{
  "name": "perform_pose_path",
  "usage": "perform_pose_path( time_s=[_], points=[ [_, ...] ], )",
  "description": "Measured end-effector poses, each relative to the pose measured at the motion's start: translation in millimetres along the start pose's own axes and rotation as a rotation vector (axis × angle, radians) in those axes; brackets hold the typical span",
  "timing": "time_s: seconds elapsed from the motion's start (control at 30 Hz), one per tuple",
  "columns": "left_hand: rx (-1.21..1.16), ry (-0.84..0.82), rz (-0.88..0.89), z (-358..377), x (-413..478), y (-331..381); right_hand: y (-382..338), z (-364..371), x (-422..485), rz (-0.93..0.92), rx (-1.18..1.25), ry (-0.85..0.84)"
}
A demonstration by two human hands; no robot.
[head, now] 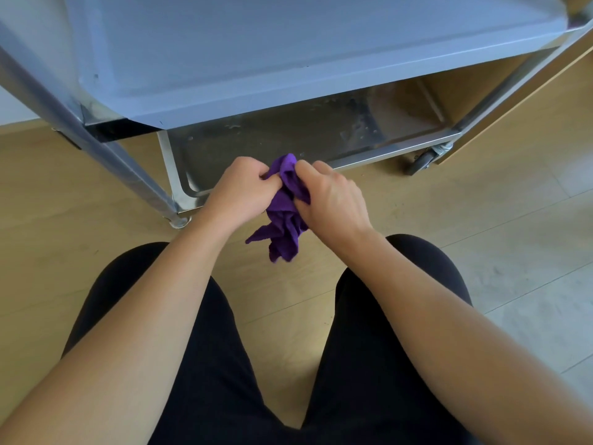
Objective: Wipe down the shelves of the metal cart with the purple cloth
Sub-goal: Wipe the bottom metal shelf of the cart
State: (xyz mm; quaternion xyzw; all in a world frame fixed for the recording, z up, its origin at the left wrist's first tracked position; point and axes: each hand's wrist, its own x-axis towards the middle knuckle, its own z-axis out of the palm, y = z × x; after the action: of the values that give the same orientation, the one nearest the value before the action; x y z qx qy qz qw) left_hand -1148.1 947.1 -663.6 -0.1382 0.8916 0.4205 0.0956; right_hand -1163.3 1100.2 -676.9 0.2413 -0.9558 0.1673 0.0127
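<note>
In front of the metal cart [128,162], low over the wooden floor [481,220], both hands hold the purple cloth [284,220] between them. The left hand [237,197] has its fingers curled into the upper folds. The right hand [333,197] pinches the bunched fabric from the other side, fingers closed on it. The cloth hangs crumpled, its loose corners dangling below the wrists. It is just short of the lower shelf's front rim, and contact with the rim cannot be told.

The lower shelf [272,136] is a shallow steel tray with dull smears and what may be droplets on its surface. The upper shelf [288,53], covered in a pale blue-grey film, juts out over it and hides most of its back half. A slanting cart leg crosses the left side and ends in a foot [179,221] on the floor. A caster [423,160] shows at the right front corner, partly tucked behind the frame. A light wooden cabinet [529,101] stands close on the right, cut off by the picture edge. The person's knees in black trousers [199,348] fill the bottom of the picture. The palm sides of both hands are hidden.
</note>
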Motion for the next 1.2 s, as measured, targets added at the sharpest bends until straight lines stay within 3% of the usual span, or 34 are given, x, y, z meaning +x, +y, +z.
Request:
perform_pose_path(
  time_s=[0.1,0.27,0.47,0.6,0.73,0.8,1.07,1.13,1.2],
  points=[
    [-0.041,0.006,-0.061,2.6,0.0,0.1,2.5,2.3,1.8,-0.030,0.093,-0.023],
    [-0.545,-0.069,-0.213,2.8,1.0,7.2,5.9,5.7,-1.1,-0.097,0.105,-0.056],
    [-0.347,-0.004,-0.101,0.2,5.4,1.2,10.0,11.5,-5.1,-0.160,0.283,-0.153],
    [-0.237,-0.005,-0.065,-7.9,6.7,-3.6,23.1,10.0,8.4,0.031,0.375,-0.135],
    [-0.249,0.019,0.009,-12.7,6.7,1.8,42.5,12.5,35.1,0.105,0.402,-0.460],
    [-0.251,0.040,0.011,-15.8,9.7,-2.3,46.0,15.9,41.3,0.080,0.416,-0.520],
    [-0.256,0.127,-0.015,-15.2,13.5,-29.7,37.8,31.8,44.7,0.207,0.506,-0.331],
    [-0.206,0.191,-0.052,-12.2,11.1,-32.3,31.5,30.9,42.7,0.174,0.512,-0.254],
    [-0.342,0.230,-0.135,-7.9,11.4,-31.9,23.6,29.4,40.6,0.061,0.413,-0.132]
  ],
)
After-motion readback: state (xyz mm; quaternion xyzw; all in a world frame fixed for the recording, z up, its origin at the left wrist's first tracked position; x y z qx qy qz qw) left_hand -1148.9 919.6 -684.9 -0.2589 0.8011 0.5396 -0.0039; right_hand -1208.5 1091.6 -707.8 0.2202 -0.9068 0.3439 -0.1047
